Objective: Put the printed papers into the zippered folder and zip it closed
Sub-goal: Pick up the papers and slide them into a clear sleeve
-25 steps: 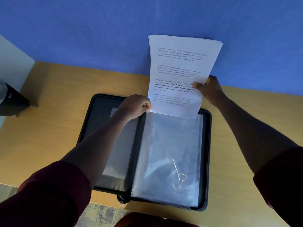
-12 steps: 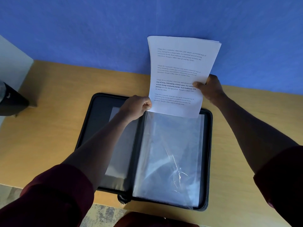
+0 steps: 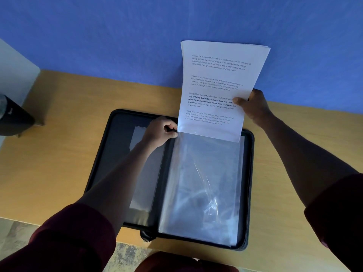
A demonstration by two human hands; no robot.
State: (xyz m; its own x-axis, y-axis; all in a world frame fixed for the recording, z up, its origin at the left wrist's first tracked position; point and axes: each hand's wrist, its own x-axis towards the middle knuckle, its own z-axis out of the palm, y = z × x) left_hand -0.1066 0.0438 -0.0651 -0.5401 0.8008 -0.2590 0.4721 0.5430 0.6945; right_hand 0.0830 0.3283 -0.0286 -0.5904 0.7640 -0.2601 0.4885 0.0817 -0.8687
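Note:
A black zippered folder (image 3: 248, 193) lies open flat on the wooden table (image 3: 59, 154). Clear plastic sleeves (image 3: 202, 185) fill its right half. My right hand (image 3: 253, 107) grips a stack of printed papers (image 3: 218, 83) by their right edge, holding them upright with the bottom edge at the top opening of the front sleeve. My left hand (image 3: 160, 131) pinches the top left corner of that sleeve, beside the papers' lower left corner. The zipper pull (image 3: 146, 235) sits at the folder's near edge by the spine.
A blue wall (image 3: 117, 36) rises just behind the table. A dark object (image 3: 13, 118) stands at the left edge, beside a pale panel (image 3: 15, 75). Patterned floor (image 3: 125, 254) shows below the table's near edge.
The papers and both hands have stayed almost in place. The view has shifted very slightly; the papers' bottom edge still meets the sleeve's top.

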